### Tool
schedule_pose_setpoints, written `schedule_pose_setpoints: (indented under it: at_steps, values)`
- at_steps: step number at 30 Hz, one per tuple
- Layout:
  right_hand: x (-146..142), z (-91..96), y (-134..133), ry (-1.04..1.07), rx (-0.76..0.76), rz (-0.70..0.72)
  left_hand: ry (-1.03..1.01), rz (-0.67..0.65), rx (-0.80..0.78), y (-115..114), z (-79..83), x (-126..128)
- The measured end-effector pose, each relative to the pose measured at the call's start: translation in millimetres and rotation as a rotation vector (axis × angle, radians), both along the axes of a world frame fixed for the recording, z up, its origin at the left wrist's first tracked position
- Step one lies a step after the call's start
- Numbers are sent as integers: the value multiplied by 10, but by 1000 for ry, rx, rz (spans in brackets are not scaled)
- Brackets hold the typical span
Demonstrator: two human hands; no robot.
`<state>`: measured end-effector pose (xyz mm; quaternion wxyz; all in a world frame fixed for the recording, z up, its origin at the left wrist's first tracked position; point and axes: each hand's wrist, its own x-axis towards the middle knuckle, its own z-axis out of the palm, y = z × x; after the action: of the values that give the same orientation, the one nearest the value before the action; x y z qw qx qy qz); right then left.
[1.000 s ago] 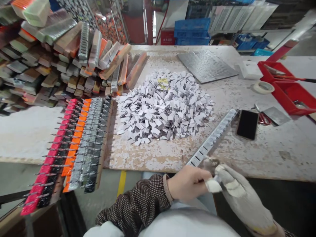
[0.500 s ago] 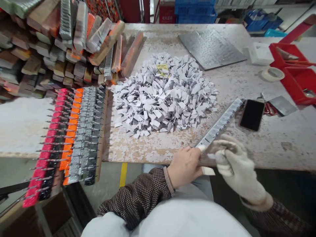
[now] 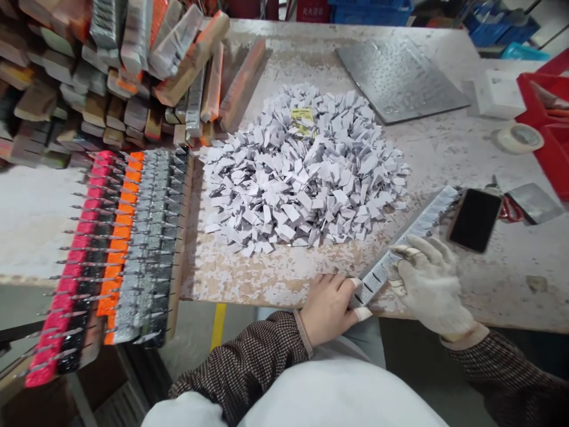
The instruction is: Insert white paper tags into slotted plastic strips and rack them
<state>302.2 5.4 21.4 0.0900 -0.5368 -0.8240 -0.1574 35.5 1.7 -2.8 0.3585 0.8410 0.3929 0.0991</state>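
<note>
A long grey slotted bar (image 3: 409, 240) lies diagonally at the table's front edge, short dark slits across its near part. My left hand (image 3: 331, 305), bare with white wraps on the thumb and one finger, grips its near end between those tips. In a whitish work glove with dirty fingertips, my right hand (image 3: 429, 279) rests against the bar's middle, its fingers curled. Whatever its fingertips may pinch is hidden. Beyond the hands lies a big heap of small white paper-like pieces (image 3: 306, 178), with a yellow label (image 3: 302, 120) on top.
Left of the heap stand pink (image 3: 84, 237), orange (image 3: 122, 237) and grey glittery bars (image 3: 149, 237) with thin metal spikes. Wooden bars (image 3: 111, 112) are stacked behind them. A phone (image 3: 475, 219), a tape roll (image 3: 519, 138), red bins (image 3: 549, 148) and a metal plate (image 3: 400, 80) lie rightward.
My right hand has come down from beside the bar's near end onto its middle. My left hand keeps hold of the near end, where dark slits now show. The view has shifted slightly.
</note>
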Motion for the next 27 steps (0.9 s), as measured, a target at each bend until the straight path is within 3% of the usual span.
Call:
schedule_pose_setpoints:
  at_steps: [11, 16, 19, 22, 25, 27]
  values:
    - [-61, -97, 67, 51, 14, -31, 11, -80, 98, 45, -24, 22]
    - [-29, -93, 5, 106, 165, -43, 77, -82, 187, 97, 30, 5]
    - [5, -50, -70, 186, 255, -66, 113, -39, 351, 420, 205, 143]
    - [11, -21, -190, 252, 288, -104, 176, 14, 586, 941, 401, 452]
    - [-11, -50, -354, 284, 252, -126, 312, -20, 629, 1380, 490, 770]
    - [-31, -97, -468, 314, 242, -153, 357, -68, 625, 1521, 488, 887]
